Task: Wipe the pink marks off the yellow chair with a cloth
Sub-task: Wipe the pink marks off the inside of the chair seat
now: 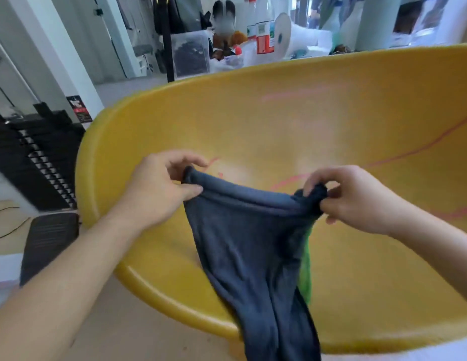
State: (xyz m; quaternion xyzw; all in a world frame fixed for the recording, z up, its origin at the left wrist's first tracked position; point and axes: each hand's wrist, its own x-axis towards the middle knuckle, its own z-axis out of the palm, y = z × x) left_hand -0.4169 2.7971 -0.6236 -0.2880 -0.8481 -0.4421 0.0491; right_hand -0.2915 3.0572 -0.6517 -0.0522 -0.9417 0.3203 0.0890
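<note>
Dark blue cloth [253, 243] hangs limp over yellow moulded chair [253, 121]; thin pink marks [399, 157] cross seat and back.

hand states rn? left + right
Left hand: closed, pinching one top corner of the dark blue cloth.
Right hand: closed, gripping the bunched other top corner of the same cloth.

Cluttered workroom: storage bin [191, 54], paper roll [286, 35], bottles [263, 29].

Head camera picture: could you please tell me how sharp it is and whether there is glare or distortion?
Head view: both hands, left hand and right hand, and the cloth are fairly sharp; background shelves are blurred; soft glare on the chair seat; the wide lens bends its rim.
</note>
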